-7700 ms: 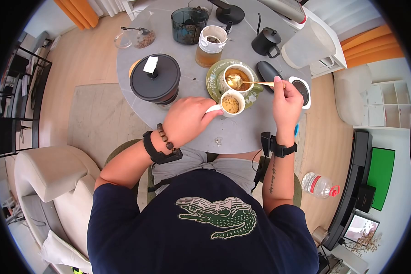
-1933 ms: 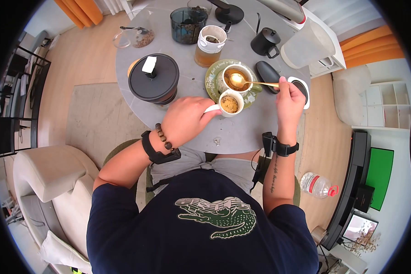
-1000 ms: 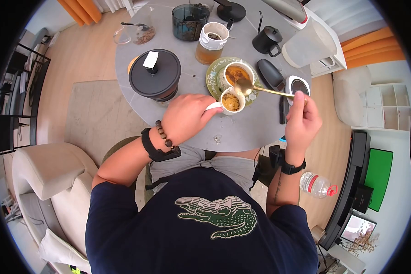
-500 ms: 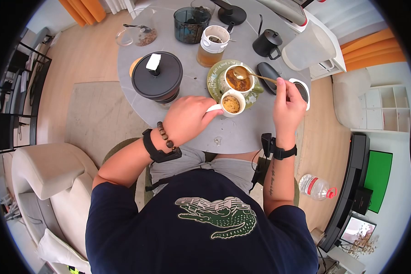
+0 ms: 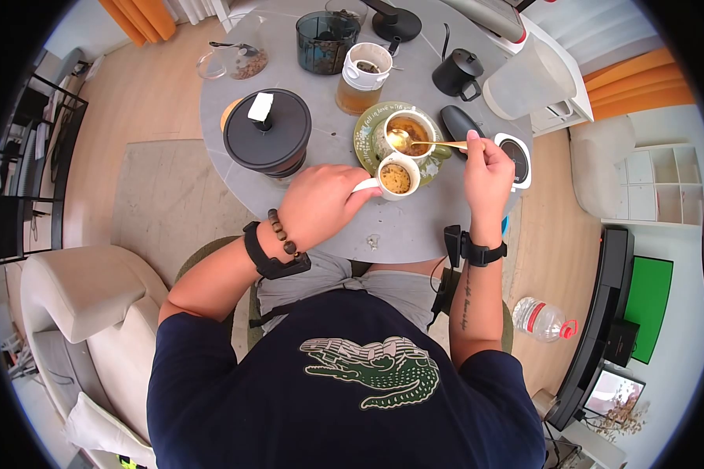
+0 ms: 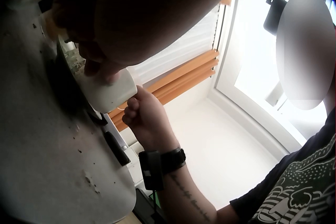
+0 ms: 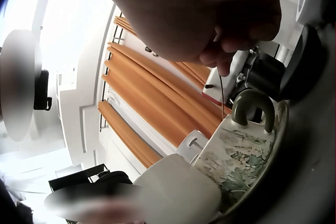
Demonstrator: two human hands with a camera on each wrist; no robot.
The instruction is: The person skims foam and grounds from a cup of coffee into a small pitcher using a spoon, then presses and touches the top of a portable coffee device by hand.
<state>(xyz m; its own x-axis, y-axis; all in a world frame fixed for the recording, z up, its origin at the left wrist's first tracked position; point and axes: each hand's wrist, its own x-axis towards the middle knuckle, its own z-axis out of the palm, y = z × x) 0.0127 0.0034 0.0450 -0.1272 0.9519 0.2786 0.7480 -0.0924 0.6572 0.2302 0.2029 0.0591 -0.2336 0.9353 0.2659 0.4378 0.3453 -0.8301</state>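
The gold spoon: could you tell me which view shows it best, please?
The head view: the gold spoon lies bowl-first over the patterned cup, pinched by the right hand. The wrist views show no clear spoon.

Black lidded pot (image 5: 267, 132), black kettle (image 5: 455, 72), glass jar (image 5: 360, 78).

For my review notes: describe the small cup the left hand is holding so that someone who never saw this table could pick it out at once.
On the round grey table, find the green patterned saucer near its middle. The small white cup sits at that saucer's near edge, with the left hand gripping its handle. Unlike the floral cup just behind it, where the gold spoon dips, it is plain white and smaller.
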